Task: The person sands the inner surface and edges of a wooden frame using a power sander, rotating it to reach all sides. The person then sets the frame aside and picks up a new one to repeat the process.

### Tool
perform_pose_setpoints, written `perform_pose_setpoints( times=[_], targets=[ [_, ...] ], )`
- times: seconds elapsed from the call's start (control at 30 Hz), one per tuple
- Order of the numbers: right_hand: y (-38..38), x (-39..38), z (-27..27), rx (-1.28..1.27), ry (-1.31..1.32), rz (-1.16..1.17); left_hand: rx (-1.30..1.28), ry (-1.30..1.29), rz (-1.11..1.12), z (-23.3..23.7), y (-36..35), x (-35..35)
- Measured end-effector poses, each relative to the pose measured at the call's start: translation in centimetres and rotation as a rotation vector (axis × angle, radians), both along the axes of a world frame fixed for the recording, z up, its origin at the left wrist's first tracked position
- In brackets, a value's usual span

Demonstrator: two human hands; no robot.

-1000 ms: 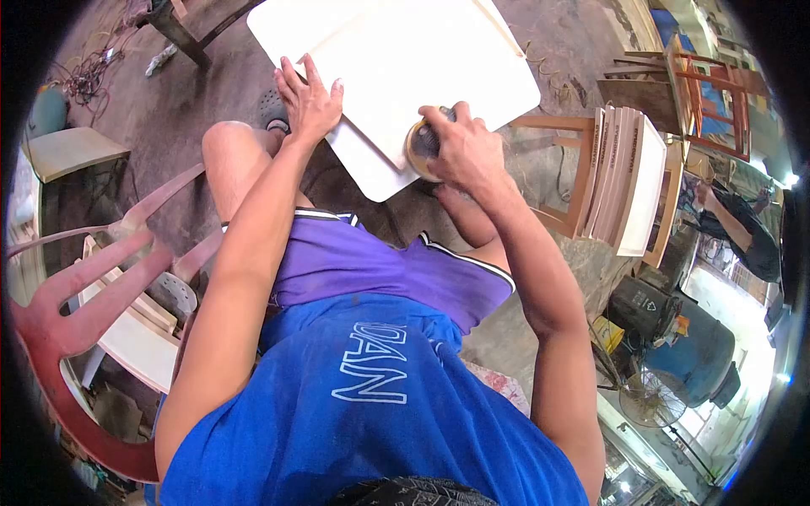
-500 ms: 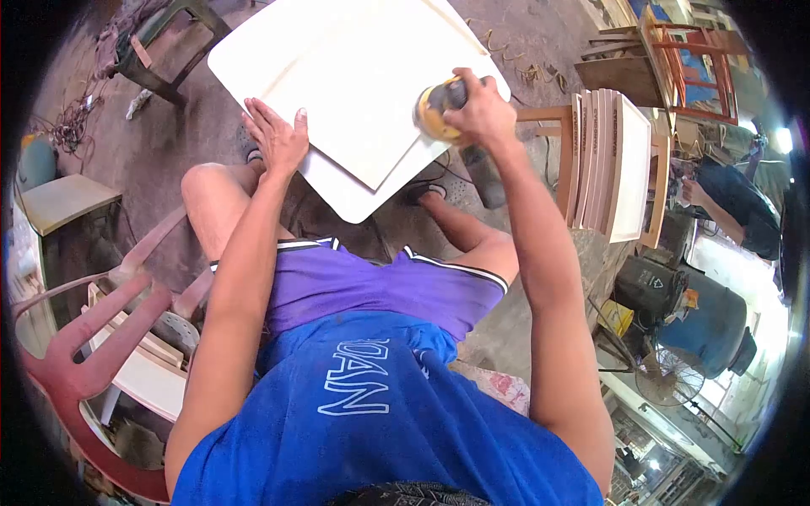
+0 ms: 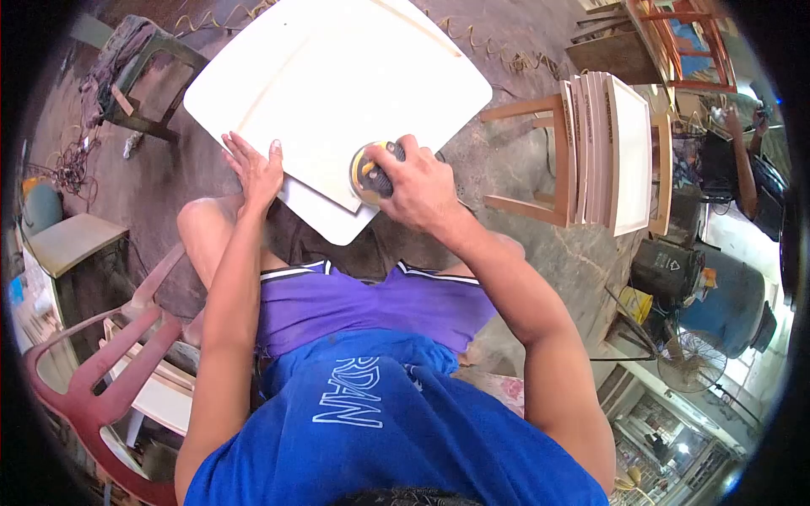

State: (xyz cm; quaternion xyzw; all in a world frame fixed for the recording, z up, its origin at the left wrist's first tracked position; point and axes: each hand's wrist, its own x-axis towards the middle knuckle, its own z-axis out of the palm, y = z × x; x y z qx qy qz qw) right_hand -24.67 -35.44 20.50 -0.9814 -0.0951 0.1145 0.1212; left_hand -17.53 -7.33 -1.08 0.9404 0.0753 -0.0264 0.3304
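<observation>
- The white panel (image 3: 337,84) lies flat in front of the seated person's knees, one corner pointing toward the lap.
- A red plastic chair (image 3: 93,379) stands at the person's left side.
- A stack of panels (image 3: 612,152) stands on edge in a wooden frame (image 3: 523,202), on the right, apart from the white panel.
- The right hand (image 3: 418,190) has its fingers curled tight around the sander.
- The left hand (image 3: 253,169) lies flat on the panel's near edge, fingers straight and close together.
- The sander (image 3: 369,173), yellow and round, sits on the panel near that corner.

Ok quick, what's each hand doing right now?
Left hand: open, flat on the white panel.
Right hand: closed around the yellow sander, at the panel's near corner.
</observation>
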Motion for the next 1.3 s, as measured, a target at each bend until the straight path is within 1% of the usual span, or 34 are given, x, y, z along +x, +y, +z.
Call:
perform_pose_setpoints(
  times=[0.03, 0.1, 0.17, 0.23, 0.3, 0.33, 0.4, 0.43, 0.5, 0.57, 0.63, 0.7, 0.77, 0.8, 0.83, 0.9, 0.93, 0.97, 1.03, 1.07, 1.1, 1.17, 1.23, 1.3],
  targets=[
    [-0.5, 0.9, -0.1, 0.008, 0.002, -0.008, 0.008, 0.002, -0.008, -0.4, 0.1, 0.2],
    [-2.4, 3.5, -0.3, -0.068, -0.028, -0.114, 0.046, -0.081, -0.056, -0.9, 0.7, 0.1],
    [-4.9, 7.2, 0.2, -0.051, 0.025, -0.226, 0.053, -0.078, -0.057, -0.7, 0.7, 0.0],
    [-7.9, 10.7, -0.8, -0.108, -0.027, -0.312, 0.053, -0.082, -0.044, -0.7, 0.6, 0.2],
    [-10.3, 13.9, -0.9, -0.189, -0.038, -0.356, 0.06, -0.079, -0.053, -1.0, 0.7, 0.1],
    [-11.2, 15.1, -0.9, -0.213, -0.061, -0.346, 0.063, -0.081, -0.05, -0.1, 0.5, 0.1],
    [-12.6, 15.9, -1.1, -0.204, -0.085, -0.333, 0.01, 0.063, -0.011, 1.3, 0.0, 0.0],
    [-13.1, 16.0, -1.2, -0.198, -0.106, -0.323, 0.01, 0.061, -0.008, 1.6, 0.0, 0.1],
    [-13.2, 14.9, -1.5, -0.186, -0.123, -0.308, -0.009, 0.111, 0.011, 1.9, -0.2, 0.1],
    [-11.6, 11.8, -0.8, -0.185, -0.069, -0.235, 0.006, 0.092, 0.008, 1.5, -0.1, 0.0],
    [-9.2, 8.2, -0.3, -0.156, -0.072, -0.122, 0.025, 0.072, -0.01, 0.8, 0.2, 0.0],
    [-5.7, 4.8, 0.6, -0.158, 0.007, -0.052, 0.038, 0.01, -0.008, -0.1, 0.4, 0.2],
    [-3.2, 1.4, -1.1, -0.125, -0.04, 0.098, 0.043, 0.028, -0.014, 0.6, 0.4, 0.2],
    [-1.2, 0.5, 0.3, -0.061, 0.07, 0.125, 0.05, 0.051, -0.018, 1.0, 0.4, 0.2],
    [0.1, 0.0, 0.9, -0.03, 0.113, 0.145, 0.046, 0.05, -0.024, 1.1, 0.4, 0.2],
    [0.9, 0.3, 1.2, -0.043, 0.137, 0.126, 0.028, -0.012, -0.042, 1.1, 0.4, 0.1],
    [0.1, 0.7, 0.4, -0.08, 0.08, 0.106, 0.022, -0.009, -0.039, 1.2, 0.2, 0.1],
    [-1.3, 1.7, -0.4, -0.117, 0.024, 0.09, 0.018, -0.004, -0.042, 1.3, 0.2, 0.0],
    [-3.8, 5.5, 1.2, -0.192, 0.1, -0.058, 0.01, -0.002, -0.023, 0.9, 0.4, 0.0],
    [-5.4, 7.7, 1.6, -0.275, 0.112, -0.085, 0.022, -0.041, -0.032, 0.1, 0.4, 0.0],
    [-7.0, 9.9, 1.8, -0.283, 0.153, -0.136, 0.034, -0.079, -0.046, -0.7, 0.5, 0.1],
    [-10.0, 14.0, 0.9, -0.347, 0.128, -0.162, 0.021, -0.116, -0.028, -0.8, 0.3, 0.1],
    [-11.2, 16.9, 1.4, -0.349, 0.156, -0.189, 0.018, -0.056, -0.018, -0.4, 0.1, -0.1],
    [-11.8, 18.7, 1.4, -0.387, 0.171, -0.166, 0.009, -0.051, 0.006, -0.5, -0.1, 0.0]
  ],
)
